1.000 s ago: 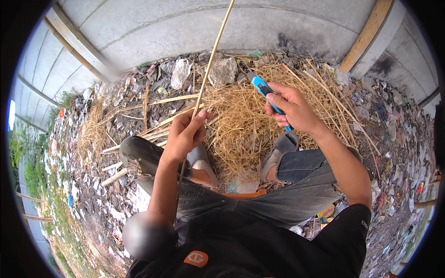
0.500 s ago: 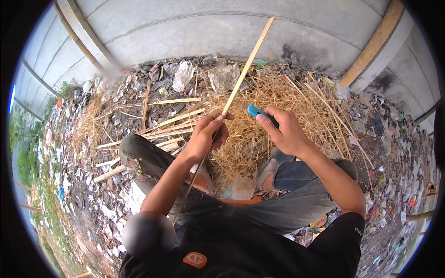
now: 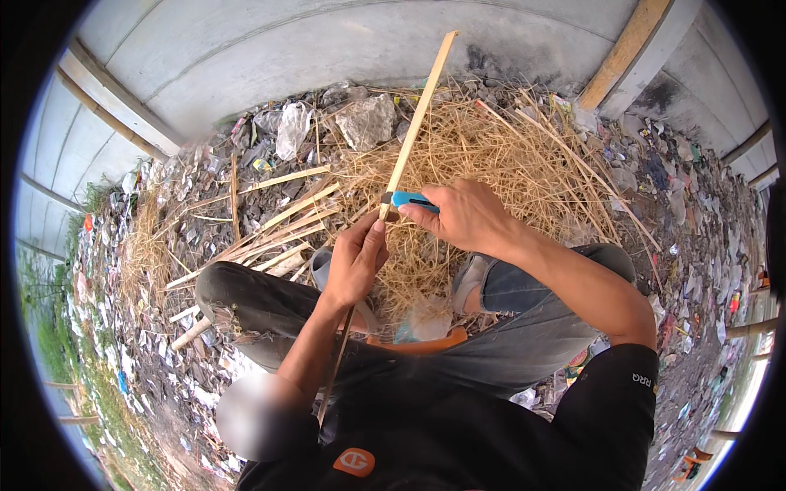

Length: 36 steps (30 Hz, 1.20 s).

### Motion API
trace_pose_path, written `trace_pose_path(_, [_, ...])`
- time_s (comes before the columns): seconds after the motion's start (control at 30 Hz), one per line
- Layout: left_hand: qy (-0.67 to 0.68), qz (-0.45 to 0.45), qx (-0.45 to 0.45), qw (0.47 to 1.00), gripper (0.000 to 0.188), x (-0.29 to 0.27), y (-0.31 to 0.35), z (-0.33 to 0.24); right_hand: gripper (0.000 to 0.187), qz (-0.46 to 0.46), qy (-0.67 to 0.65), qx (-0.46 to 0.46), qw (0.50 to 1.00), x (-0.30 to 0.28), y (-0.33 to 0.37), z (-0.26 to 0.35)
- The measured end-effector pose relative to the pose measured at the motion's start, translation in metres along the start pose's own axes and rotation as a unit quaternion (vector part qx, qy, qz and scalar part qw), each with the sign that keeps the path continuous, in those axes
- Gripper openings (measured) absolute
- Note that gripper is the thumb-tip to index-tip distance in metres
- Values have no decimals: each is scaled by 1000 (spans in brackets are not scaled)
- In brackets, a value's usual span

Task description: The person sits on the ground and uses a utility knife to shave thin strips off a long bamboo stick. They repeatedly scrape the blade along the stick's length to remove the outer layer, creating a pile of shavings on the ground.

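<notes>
Strip: the pale strip (image 3: 423, 113) stands in front of the person, between the knees, its long axis running away from the body and leaning a little right; the far tip shows against the wall (image 3: 344, 49), and the near end passes below the left hand (image 3: 357, 260) toward the shirt (image 3: 491, 417).
Knife: the blue knife (image 3: 415, 201) points left, crosswise to the strip, its dark blade (image 3: 386, 197) over it just beyond the left fingertips; how deep it bites, I cannot tell.
Change: half a second ago the knife was apart from the strip, to its right; now it meets it. A second ago the strip's far end ran out of view; now its tip shows.
Left fingers: closed, thumb and forefinger pinching the strip.
Right fingers: the right hand (image 3: 468, 214) is curled round the knife, thumb along the handle.
Ground: straw (image 3: 499, 151) beneath both hands; more strips (image 3: 282, 221) to the left.
</notes>
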State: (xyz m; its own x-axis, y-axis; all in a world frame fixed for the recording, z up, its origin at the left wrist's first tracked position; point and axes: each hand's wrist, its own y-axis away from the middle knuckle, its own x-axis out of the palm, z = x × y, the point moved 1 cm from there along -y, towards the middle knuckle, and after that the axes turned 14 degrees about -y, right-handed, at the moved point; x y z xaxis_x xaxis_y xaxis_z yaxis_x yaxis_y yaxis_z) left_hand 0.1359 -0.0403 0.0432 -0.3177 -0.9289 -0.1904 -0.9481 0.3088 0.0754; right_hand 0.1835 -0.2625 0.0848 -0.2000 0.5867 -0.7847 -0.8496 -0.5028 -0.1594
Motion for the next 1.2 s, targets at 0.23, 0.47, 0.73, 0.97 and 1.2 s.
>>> trace_pose_path(0.23, [-64,88,-10,994,44,-10,80,14,77,-355,20,184,916,-165,-6,-144])
trace_pose_path(0.47, [-83,-35,18,996,45,-9,29,-5,76,-81,-56,60,993,-49,2,-19])
trace_pose_path(0.73, [-273,-81,58,957,30,2,24,-26,77,-53,-17,54,997,-8,-19,-27])
trace_pose_path(0.97, [-232,-80,12,969,39,-7,97,-5,82,-307,45,169,936,-154,-3,-145])
trace_pose_path(1.2, [-224,-144,67,961,35,1,32,-28,77,-25,-74,-1,997,-14,12,26])
